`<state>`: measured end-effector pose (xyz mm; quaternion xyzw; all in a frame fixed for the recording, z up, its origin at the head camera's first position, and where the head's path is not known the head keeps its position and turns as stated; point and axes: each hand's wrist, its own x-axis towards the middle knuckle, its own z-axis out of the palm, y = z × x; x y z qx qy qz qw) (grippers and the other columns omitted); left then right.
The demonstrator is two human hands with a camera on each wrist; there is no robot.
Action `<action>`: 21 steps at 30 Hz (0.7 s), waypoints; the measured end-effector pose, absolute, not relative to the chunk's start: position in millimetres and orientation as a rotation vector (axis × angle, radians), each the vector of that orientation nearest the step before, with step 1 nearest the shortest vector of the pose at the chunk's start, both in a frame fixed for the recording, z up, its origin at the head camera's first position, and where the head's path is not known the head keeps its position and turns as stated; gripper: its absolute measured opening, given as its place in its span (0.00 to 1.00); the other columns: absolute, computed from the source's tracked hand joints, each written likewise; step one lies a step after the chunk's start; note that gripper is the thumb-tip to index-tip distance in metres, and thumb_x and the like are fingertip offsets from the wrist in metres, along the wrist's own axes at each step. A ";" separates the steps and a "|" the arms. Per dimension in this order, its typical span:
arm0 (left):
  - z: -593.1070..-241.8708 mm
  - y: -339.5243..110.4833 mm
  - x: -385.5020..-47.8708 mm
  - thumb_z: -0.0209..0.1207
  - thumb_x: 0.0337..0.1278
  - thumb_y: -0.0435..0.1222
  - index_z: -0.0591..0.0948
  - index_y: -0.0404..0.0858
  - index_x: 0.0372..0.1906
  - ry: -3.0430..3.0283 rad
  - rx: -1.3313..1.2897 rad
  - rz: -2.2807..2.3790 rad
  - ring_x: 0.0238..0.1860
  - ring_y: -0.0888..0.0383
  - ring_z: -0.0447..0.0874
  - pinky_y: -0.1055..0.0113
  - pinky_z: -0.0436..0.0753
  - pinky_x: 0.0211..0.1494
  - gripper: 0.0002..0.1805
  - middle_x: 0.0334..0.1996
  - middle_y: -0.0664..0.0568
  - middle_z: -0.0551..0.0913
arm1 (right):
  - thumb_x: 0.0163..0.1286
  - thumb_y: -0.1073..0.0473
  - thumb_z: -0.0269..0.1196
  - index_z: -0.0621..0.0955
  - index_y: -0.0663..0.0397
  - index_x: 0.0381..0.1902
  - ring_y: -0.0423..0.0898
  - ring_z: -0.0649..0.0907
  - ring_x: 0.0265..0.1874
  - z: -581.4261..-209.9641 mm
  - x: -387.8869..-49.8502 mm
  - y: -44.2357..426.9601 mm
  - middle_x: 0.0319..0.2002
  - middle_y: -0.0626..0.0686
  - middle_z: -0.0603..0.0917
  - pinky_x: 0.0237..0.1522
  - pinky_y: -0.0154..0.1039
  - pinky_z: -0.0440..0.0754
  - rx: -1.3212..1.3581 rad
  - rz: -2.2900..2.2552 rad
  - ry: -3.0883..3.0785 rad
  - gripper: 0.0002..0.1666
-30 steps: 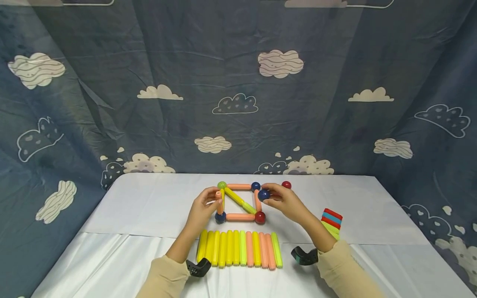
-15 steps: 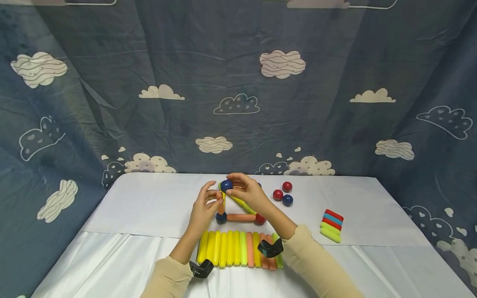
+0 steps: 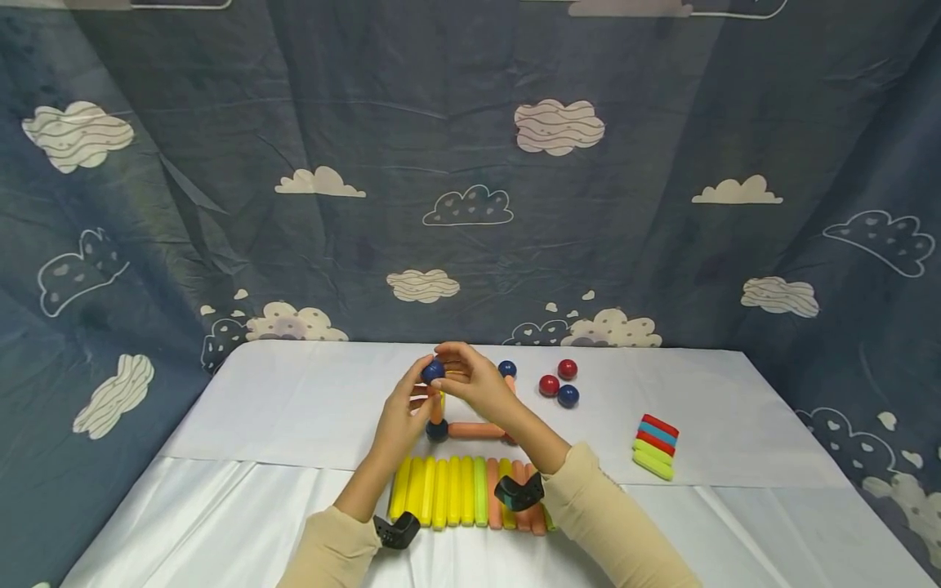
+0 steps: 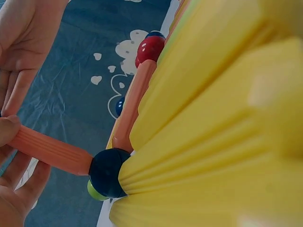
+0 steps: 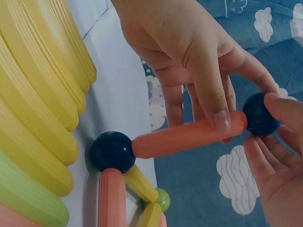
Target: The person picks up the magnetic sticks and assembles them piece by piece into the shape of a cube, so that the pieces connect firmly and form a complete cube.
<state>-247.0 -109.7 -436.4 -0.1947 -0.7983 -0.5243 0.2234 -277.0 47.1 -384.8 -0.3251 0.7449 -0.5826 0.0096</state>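
An orange rod (image 5: 189,135) stands up from a dark blue ball (image 5: 112,151) at the near left corner of a rod-and-ball frame. My left hand (image 3: 399,418) pinches this rod near its top between thumb and fingers. With its fingertips my right hand (image 3: 478,384) holds another blue ball (image 3: 433,372), which sits against the rod's upper end. The frame's near side is a lying orange rod (image 3: 474,430); a blue ball (image 3: 507,368) marks its far right corner. A green ball (image 5: 162,199) shows in the right wrist view but is hidden by the hands in the head view.
A row of yellow, green and orange rods (image 3: 441,490) lies in front of the frame. Right of it are a red ball (image 3: 567,369), a second red ball (image 3: 549,385) and a loose blue ball (image 3: 568,396). Short coloured rods (image 3: 653,447) lie farther right.
My right hand has carried the blue ball leftward from the frame's right side to the top of the upright rod. My left hand has kept its hold on the rod.
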 end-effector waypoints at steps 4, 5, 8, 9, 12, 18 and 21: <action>-436.6 -110.6 -247.0 0.58 0.54 0.28 0.63 0.46 0.63 -2.187 -0.548 -1.461 0.41 0.51 0.77 0.62 0.79 0.41 0.31 0.44 0.44 0.76 | 0.58 0.67 0.62 0.66 0.63 0.57 0.54 0.74 0.51 -377.8 -266.2 57.2 0.51 0.62 0.72 0.52 0.42 0.71 -1.032 -1.809 2.334 0.29; -436.7 -111.0 -247.0 0.58 0.53 0.28 0.63 0.46 0.63 -2.188 -0.546 -1.467 0.41 0.51 0.77 0.62 0.79 0.41 0.31 0.44 0.44 0.76 | 0.58 0.68 0.62 0.66 0.65 0.57 0.55 0.74 0.51 -374.2 -261.5 61.5 0.51 0.63 0.72 0.53 0.43 0.70 -1.032 -1.803 2.332 0.29; -436.5 -111.2 -247.3 0.58 0.53 0.28 0.64 0.46 0.63 -2.202 -0.527 -1.481 0.42 0.52 0.77 0.61 0.79 0.41 0.31 0.43 0.45 0.76 | 0.56 0.71 0.63 0.65 0.68 0.57 0.60 0.71 0.53 -363.8 -244.7 79.0 0.53 0.66 0.70 0.54 0.47 0.68 -1.013 -1.765 2.360 0.31; -436.5 -111.0 -247.4 0.58 0.53 0.28 0.64 0.46 0.63 -2.208 -0.524 -1.484 0.42 0.52 0.77 0.61 0.79 0.42 0.31 0.43 0.46 0.76 | 0.55 0.72 0.63 0.65 0.68 0.57 0.61 0.71 0.53 -361.6 -238.9 85.8 0.53 0.66 0.70 0.54 0.48 0.68 -1.006 -1.739 2.383 0.32; -435.9 -111.2 -247.5 0.58 0.54 0.28 0.64 0.45 0.63 -2.229 -0.513 -1.477 0.42 0.54 0.76 0.62 0.78 0.42 0.31 0.44 0.47 0.75 | 0.53 0.71 0.65 0.64 0.68 0.58 0.60 0.70 0.54 -366.5 -228.7 108.6 0.55 0.64 0.69 0.54 0.48 0.68 -0.990 -1.663 2.456 0.35; -436.8 -110.9 -247.9 0.57 0.54 0.29 0.63 0.50 0.63 -2.251 -0.525 -1.452 0.43 0.55 0.76 0.64 0.78 0.43 0.32 0.44 0.48 0.76 | 0.50 0.64 0.70 0.64 0.59 0.60 0.56 0.70 0.55 -405.6 -219.6 155.7 0.57 0.59 0.69 0.54 0.42 0.68 -0.895 -1.568 2.520 0.41; -437.2 -110.6 -247.9 0.57 0.55 0.29 0.63 0.51 0.63 -2.254 -0.525 -1.454 0.43 0.55 0.76 0.65 0.78 0.43 0.32 0.44 0.49 0.76 | 0.49 0.61 0.71 0.62 0.57 0.62 0.58 0.68 0.56 -419.8 -211.4 172.4 0.58 0.60 0.67 0.55 0.44 0.67 -0.825 -1.521 2.494 0.44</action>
